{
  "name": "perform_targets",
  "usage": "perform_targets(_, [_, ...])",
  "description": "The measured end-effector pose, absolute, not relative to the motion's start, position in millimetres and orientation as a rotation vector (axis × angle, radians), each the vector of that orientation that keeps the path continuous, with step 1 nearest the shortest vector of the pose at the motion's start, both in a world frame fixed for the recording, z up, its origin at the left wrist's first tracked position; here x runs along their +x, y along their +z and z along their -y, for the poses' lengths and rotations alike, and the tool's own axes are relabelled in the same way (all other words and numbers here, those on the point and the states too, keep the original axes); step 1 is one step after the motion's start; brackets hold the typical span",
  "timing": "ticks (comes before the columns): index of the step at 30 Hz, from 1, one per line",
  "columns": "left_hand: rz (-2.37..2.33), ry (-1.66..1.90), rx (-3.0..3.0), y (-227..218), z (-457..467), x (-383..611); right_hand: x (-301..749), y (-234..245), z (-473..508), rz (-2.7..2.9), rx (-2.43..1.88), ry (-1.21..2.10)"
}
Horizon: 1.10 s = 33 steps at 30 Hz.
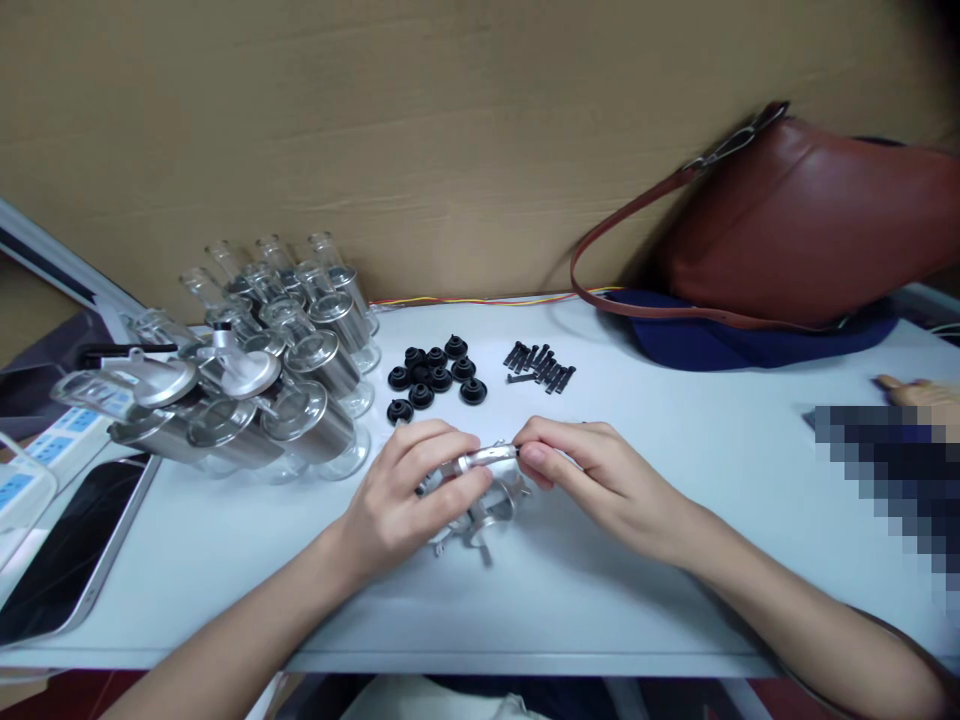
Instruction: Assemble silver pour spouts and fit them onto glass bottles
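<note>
My left hand (420,485) grips a silver metal lid (491,455) edge-on between thumb and fingers, above the table's near middle. At the lid's right edge the fingers of my right hand (592,470) are pinched together. A small dark bit shows at those fingertips, mostly hidden. Below both hands lie several silver metal parts (495,505), partly covered by my left hand. Just beyond them are several round black knob-like caps (437,378) in a cluster. To the right of these sits a small pile of black plastic strips (544,365).
Several glass vessels with metal sleeves (322,355) crowd the left; two silver lids (251,372) rest on top. A phone (75,540) and a white power strip (52,465) lie left. A brown bag (810,220) sits on a blue cap (697,335). Another person's hand (919,390) shows far right.
</note>
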<state>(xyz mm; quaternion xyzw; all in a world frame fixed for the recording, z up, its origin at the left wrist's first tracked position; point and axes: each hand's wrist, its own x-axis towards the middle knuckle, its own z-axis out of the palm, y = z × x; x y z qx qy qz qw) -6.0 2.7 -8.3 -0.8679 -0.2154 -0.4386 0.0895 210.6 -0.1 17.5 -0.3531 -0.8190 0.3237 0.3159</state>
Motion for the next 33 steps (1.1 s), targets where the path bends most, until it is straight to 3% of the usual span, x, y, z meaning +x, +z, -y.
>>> perform_targets(3, [0.644,-1.378,-2.696,-11.1,-5.2,-5.3,209.4,13.9,0.4,2.13,-0.926,0.759])
perform_targets(7, [0.751,-1.497,-2.802,-10.6,-1.7,-1.8,208.9,7.0,-2.8,2.214,-0.769,0.346])
perform_targets(14, [2.003,-1.859,-3.353,4.7,2.4,0.2,216.4,3.6,-4.7,2.342,-0.56,-0.12])
perform_targets(19, [1.831,-1.985,-3.159,3.7,0.8,-0.2,216.7,6.3,-4.6,2.308,-0.613,-0.148])
perform_targets(26, [1.018,-1.706,-3.073,-7.5,3.0,-0.2,211.2,8.4,-4.3,2.236,-0.845,0.105])
perform_targets(33, [0.631,-1.456,-2.858,-10.5,2.2,-2.2,205.2,15.4,0.3,1.925,-1.03,1.259])
